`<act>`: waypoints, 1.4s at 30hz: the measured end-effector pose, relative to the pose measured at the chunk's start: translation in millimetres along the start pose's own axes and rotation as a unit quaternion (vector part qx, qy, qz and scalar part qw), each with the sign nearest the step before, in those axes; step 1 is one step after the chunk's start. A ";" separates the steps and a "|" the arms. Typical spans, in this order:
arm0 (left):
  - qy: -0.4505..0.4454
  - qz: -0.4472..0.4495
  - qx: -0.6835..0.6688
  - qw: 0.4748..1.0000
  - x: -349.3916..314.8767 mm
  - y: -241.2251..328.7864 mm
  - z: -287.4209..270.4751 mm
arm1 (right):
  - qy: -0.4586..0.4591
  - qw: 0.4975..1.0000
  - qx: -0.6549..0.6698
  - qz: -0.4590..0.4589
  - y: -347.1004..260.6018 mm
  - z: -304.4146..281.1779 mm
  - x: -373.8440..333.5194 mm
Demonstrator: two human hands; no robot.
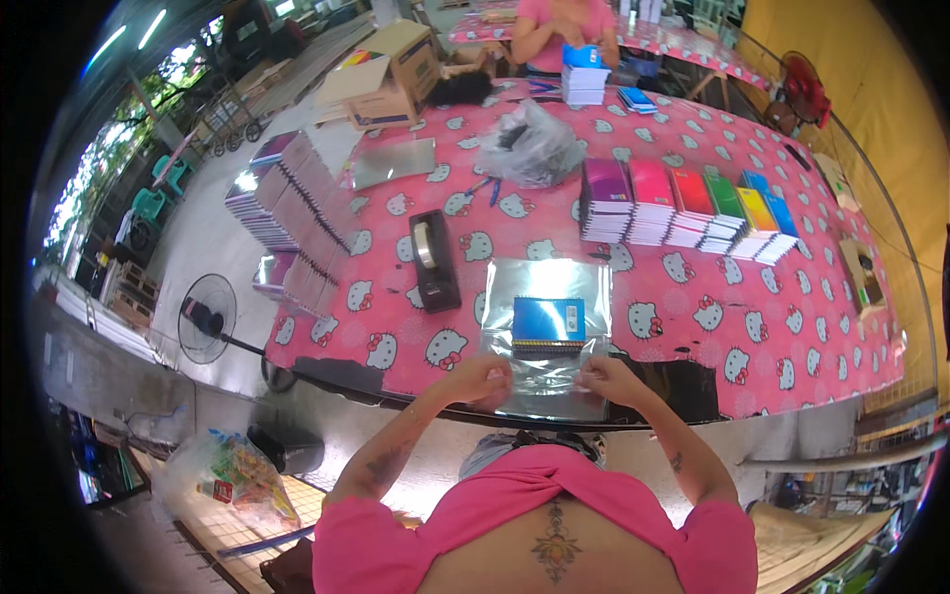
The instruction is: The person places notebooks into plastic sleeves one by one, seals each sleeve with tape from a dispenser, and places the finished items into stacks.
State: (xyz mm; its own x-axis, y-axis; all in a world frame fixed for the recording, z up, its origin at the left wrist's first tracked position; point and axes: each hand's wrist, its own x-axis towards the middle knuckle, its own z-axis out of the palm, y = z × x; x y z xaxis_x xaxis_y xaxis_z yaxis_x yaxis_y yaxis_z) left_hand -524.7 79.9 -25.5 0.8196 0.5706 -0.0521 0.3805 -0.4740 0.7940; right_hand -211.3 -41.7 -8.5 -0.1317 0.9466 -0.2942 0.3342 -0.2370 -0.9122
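A stack of spiral notebooks with a blue cover (547, 321) lies in the middle of a clear plastic sheet (546, 274) at the table's front edge. My left hand (482, 378) is closed on the near left edge of this sheet. Opposite it, my right hand (607, 380) pinches the near right edge. Between my hands the plastic is wrinkled and shiny, and it reaches the dark, torn strip of the table edge. Whether the sheet is a single layer or a bag, I cannot tell. Left of the plastic stands a black tape dispenser (433, 261).
Stacked notebooks (287, 203) rise at the left; coloured notebook piles (653, 203) stand at the right. Behind are a crumpled plastic bag (531, 144), a pen (495, 192) and a cardboard box (386, 79). Across the table, a person handles blue notebooks (586, 77). A fan (207, 317) stands left.
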 end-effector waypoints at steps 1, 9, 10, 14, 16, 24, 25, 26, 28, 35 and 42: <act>-0.010 0.008 0.042 0.999 2.4 2.9 -0.4 | -0.003 1.000 -0.003 0.005 -0.3 -0.3 -4.1; -0.007 -0.075 0.122 0.990 3.7 19.1 -19.0 | 0.078 0.908 -0.359 -0.200 -8.5 13.2 -16.5; 0.009 -0.073 0.073 0.995 9.3 13.8 -22.0 | 0.115 0.904 -0.338 -0.233 -11.1 7.9 -13.9; 0.153 -0.092 -0.209 0.962 35.1 9.2 -26.5 | 0.192 0.979 0.043 -0.051 19.3 -34.9 20.8; 0.160 -0.114 -0.270 0.943 38.8 -17.1 -24.5 | 0.208 0.974 0.078 -0.040 13.2 -39.1 33.0; 0.139 -0.175 -0.414 0.883 56.5 -15.2 -13.7 | 0.113 0.958 0.263 0.029 6.6 -35.1 46.9; 0.140 -0.192 -0.425 0.873 57.2 -14.0 -13.0 | 0.101 0.962 0.250 0.045 1.4 -35.8 44.7; 0.141 -0.210 -0.435 0.864 58.4 -12.8 -12.9 | 0.104 0.961 0.251 0.043 7.7 -40.7 44.3; 0.140 -0.189 -0.389 0.891 58.2 -17.8 -15.4 | 0.038 0.999 0.015 -0.005 25.0 -53.7 38.6; 0.155 -0.168 -0.421 0.878 60.4 -20.7 -8.6 | 0.088 0.995 0.043 -0.016 16.6 -51.6 31.6; 0.104 -0.198 -0.410 0.884 66.1 -24.0 -17.1 | 0.053 0.965 0.252 0.044 14.2 -35.7 55.5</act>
State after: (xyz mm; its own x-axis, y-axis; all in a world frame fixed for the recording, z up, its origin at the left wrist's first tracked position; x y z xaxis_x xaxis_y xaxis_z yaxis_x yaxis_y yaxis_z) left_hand -487.0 140.5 -37.7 0.5627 0.7340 -0.3803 0.1115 0.3884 0.9147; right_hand -180.5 15.3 -27.6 -0.0183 0.9288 -0.3702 -0.1605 -0.3682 -0.9158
